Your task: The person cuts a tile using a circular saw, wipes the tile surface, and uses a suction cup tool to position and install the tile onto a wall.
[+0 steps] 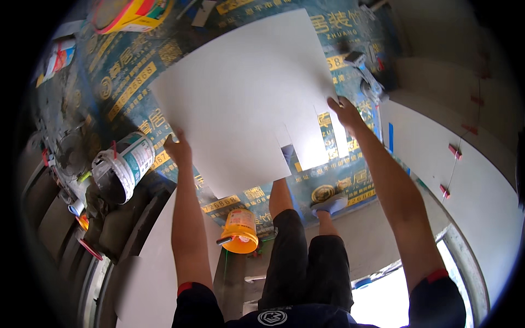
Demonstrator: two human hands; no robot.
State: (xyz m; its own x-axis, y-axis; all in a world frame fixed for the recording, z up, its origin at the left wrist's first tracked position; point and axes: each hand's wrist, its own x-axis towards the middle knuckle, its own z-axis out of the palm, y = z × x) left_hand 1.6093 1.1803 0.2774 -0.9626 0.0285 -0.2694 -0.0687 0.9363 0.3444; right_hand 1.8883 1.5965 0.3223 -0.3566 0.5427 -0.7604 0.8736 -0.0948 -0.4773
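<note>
A large pale tile (240, 104) hangs in front of me, held by its two side edges. Rectangular notches are cut into its near right edge, and thin lines run inward from them. My left hand (179, 151) grips the tile's left edge, fingers mostly hidden behind it. On the opposite edge, beside a narrow strip left by a notch, my right hand (345, 116) is closed on the tile. Through the notches I see the floor covering and part of my leg.
Printed green protective sheeting (131, 76) covers the floor. A white bucket (126, 167) lies tipped at left, and a yellow bucket (240, 230) stands near my legs. A power tool (365, 76) rests at right, by a tiled wall with red clips (455, 152). Another bucket (131, 15) is far left.
</note>
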